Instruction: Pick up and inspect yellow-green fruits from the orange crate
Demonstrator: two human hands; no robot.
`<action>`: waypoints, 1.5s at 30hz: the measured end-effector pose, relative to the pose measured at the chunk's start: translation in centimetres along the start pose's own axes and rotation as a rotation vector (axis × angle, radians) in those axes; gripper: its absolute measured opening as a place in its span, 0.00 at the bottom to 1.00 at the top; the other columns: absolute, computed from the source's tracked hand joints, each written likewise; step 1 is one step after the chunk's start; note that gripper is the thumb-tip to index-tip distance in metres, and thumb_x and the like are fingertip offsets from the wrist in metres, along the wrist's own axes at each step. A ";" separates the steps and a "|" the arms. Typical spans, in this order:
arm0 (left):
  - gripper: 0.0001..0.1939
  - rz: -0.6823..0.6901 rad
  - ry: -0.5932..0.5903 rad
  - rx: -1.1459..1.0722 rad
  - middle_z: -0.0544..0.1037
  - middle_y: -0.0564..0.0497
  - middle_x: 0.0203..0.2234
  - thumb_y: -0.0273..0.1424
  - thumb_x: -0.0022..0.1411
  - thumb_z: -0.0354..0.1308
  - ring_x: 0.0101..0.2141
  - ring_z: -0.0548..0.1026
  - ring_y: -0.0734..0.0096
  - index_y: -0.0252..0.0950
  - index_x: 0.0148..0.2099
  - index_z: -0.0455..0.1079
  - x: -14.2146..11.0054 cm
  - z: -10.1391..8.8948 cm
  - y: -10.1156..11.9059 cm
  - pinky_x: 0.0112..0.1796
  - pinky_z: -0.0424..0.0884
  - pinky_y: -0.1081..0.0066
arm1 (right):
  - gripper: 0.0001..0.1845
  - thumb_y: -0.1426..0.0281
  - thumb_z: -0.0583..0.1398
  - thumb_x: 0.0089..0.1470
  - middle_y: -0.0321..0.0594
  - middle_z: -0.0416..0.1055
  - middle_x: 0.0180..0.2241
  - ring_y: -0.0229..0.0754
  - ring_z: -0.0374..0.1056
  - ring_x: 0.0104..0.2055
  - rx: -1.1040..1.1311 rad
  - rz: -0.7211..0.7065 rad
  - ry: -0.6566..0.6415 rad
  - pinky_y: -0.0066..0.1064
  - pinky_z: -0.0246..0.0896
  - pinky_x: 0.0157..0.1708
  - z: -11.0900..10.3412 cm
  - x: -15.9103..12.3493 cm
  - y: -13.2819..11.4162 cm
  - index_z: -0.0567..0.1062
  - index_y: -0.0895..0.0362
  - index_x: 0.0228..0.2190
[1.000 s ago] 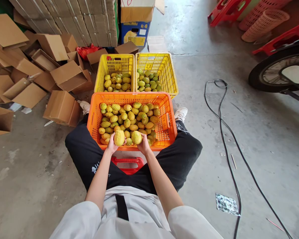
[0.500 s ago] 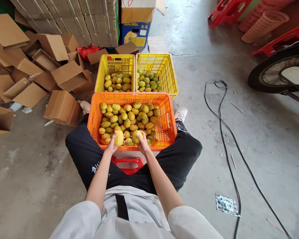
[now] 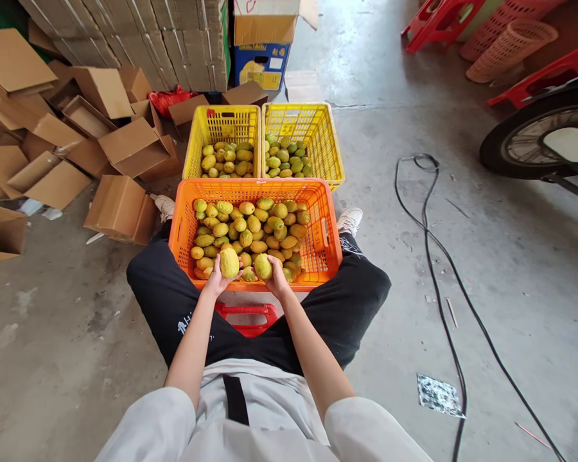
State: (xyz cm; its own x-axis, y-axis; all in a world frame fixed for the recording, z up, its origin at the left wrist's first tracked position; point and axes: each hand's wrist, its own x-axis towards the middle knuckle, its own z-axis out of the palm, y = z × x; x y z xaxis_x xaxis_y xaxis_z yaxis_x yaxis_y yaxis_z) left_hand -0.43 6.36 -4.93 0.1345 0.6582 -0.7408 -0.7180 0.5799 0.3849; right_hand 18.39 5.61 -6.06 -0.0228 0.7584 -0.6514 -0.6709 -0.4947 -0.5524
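Note:
A yellow lemon rests in my left hand, with the fingers curled around its side. My right hand grips a second lemon, greener in tint. Both hands are above the near edge of an orange crate, a short way apart. Inside that crate lie several yellow and greenish lemons, heaped toward its middle. Beyond it two yellow crates stand side by side: the left one holds yellowish fruit, the right one greener fruit.
My legs straddle the orange crate, and a red stool shows between them. Cardboard boxes pile up at left. A black cable runs along the floor at right, near a motorbike wheel. Red stools and pink baskets stand farther back.
Both lemons have been turned slightly in my fingers, and the right one has shifted a little to the left and down. The crates have not moved.

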 end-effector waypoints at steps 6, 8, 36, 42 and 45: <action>0.24 -0.001 -0.010 0.015 0.84 0.36 0.45 0.46 0.68 0.62 0.51 0.82 0.49 0.31 0.56 0.74 0.1 -0.1 -0.1 0.53 0.80 0.51 | 0.22 0.52 0.67 0.49 0.37 0.80 0.34 0.50 0.81 0.39 0.030 0.032 -0.027 0.37 0.78 0.30 -0.1 -0.2 -0.2 0.72 0.50 0.41; 0.23 0.030 -0.014 0.035 0.84 0.39 0.43 0.42 0.64 0.67 0.50 0.82 0.50 0.33 0.55 0.74 0.0 -0.2 -0.2 0.54 0.79 0.50 | 0.22 0.53 0.67 0.51 0.36 0.79 0.36 0.48 0.80 0.38 0.016 0.021 -0.050 0.35 0.78 0.30 -0.2 -0.6 -0.5 0.73 0.49 0.45; 0.25 0.076 -0.028 0.040 0.83 0.40 0.35 0.51 0.66 0.58 0.44 0.83 0.49 0.35 0.51 0.77 -0.3 -0.1 -0.1 0.46 0.81 0.54 | 0.23 0.48 0.67 0.48 0.41 0.80 0.33 0.54 0.81 0.42 0.053 0.074 -0.058 0.42 0.81 0.34 -0.7 0.1 -0.3 0.73 0.51 0.36; 0.16 0.147 -0.039 -0.006 0.83 0.41 0.37 0.44 0.68 0.58 0.46 0.82 0.54 0.37 0.44 0.77 -0.8 -0.2 -0.1 0.50 0.78 0.57 | 0.26 0.56 0.75 0.42 0.34 0.78 0.38 0.49 0.81 0.42 0.005 -0.069 -0.033 0.42 0.82 0.39 -0.5 -0.2 0.1 0.71 0.48 0.38; 0.17 0.142 -0.057 -0.025 0.83 0.43 0.37 0.42 0.62 0.64 0.47 0.81 0.55 0.35 0.46 0.77 -0.9 -0.2 -0.1 0.52 0.77 0.56 | 0.27 0.58 0.76 0.39 0.33 0.77 0.36 0.50 0.81 0.43 -0.036 -0.068 -0.060 0.42 0.82 0.38 -0.3 -0.3 0.2 0.72 0.49 0.38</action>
State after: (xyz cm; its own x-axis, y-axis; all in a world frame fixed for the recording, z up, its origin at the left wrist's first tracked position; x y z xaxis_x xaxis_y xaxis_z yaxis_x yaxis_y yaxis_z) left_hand -0.65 5.63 -4.47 0.0683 0.7597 -0.6467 -0.7490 0.4672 0.4697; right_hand 18.53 5.14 -6.14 -0.0235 0.8143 -0.5800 -0.6454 -0.4554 -0.6132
